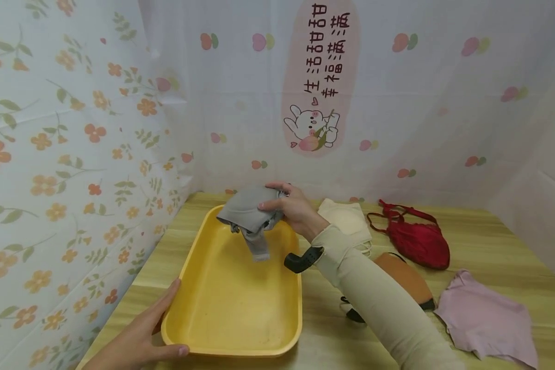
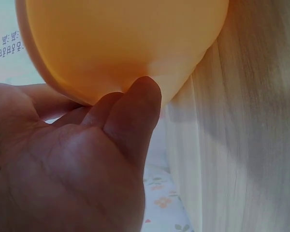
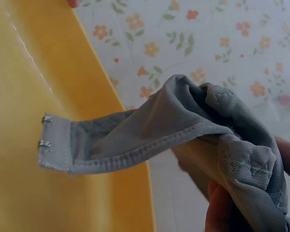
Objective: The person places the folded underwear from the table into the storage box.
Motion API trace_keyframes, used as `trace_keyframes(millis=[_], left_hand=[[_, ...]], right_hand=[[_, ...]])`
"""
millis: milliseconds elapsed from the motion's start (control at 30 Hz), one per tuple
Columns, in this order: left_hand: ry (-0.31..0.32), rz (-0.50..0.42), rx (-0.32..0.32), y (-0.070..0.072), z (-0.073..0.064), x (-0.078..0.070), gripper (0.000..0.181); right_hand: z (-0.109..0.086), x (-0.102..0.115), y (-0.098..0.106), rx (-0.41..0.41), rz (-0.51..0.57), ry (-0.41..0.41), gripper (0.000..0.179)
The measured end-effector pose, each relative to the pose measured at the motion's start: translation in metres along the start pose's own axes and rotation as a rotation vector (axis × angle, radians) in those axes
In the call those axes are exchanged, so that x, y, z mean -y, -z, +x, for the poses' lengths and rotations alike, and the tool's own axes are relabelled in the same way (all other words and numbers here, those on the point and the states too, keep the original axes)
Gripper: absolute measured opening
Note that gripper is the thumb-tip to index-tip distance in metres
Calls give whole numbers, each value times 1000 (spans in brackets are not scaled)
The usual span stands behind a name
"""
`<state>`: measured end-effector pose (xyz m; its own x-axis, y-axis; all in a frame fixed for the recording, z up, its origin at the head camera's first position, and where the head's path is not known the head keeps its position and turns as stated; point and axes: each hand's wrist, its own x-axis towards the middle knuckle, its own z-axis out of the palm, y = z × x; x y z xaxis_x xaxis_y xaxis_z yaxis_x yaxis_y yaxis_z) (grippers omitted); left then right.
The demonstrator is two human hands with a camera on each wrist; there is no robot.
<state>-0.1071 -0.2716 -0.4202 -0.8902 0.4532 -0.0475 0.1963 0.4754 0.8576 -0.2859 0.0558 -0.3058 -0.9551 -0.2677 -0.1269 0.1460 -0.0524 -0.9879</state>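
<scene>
My right hand (image 1: 297, 209) holds a folded grey bra (image 1: 247, 205) above the far end of a yellow plastic basin (image 1: 231, 352). One band of the bra hangs down, and two small metal hooks show at its end in the right wrist view, where the grey fabric (image 3: 150, 130) fills the middle. My left hand (image 1: 145, 329) grips the basin's near left corner, thumb at the front rim and fingers along the left side. In the left wrist view, curled fingers (image 2: 130, 113) press against the basin's outer wall (image 2: 125, 38).
Right of the basin on the wooden table (image 1: 333, 329) lie a cream bra (image 1: 344, 218), a red bra (image 1: 418, 241), an orange-brown bra (image 1: 404, 277) with dark edging, partly behind my right sleeve, and a pale pink garment (image 1: 487, 318). Patterned cloth (image 1: 240, 67) hangs behind and at the left.
</scene>
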Motion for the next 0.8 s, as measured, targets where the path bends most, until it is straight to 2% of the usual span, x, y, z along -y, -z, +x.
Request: trace_keyframes(millis=[167,300,567,800], left_hand=[[13,-5,1,0,2,-1,110],[4,-3,-4,-1,1,-1,111],[-64,-9,-21,-4,-1,1,111],[-46,-16,-7,-2,-1,3,111]], right_hand=[[7,-10,-10,-34,-50,-87,63],[12,-21,-18,-38,-38,-131,65],[21,-45,-33,-69,8,-156,60],[27,-66,-39,-56,23,-164,59]])
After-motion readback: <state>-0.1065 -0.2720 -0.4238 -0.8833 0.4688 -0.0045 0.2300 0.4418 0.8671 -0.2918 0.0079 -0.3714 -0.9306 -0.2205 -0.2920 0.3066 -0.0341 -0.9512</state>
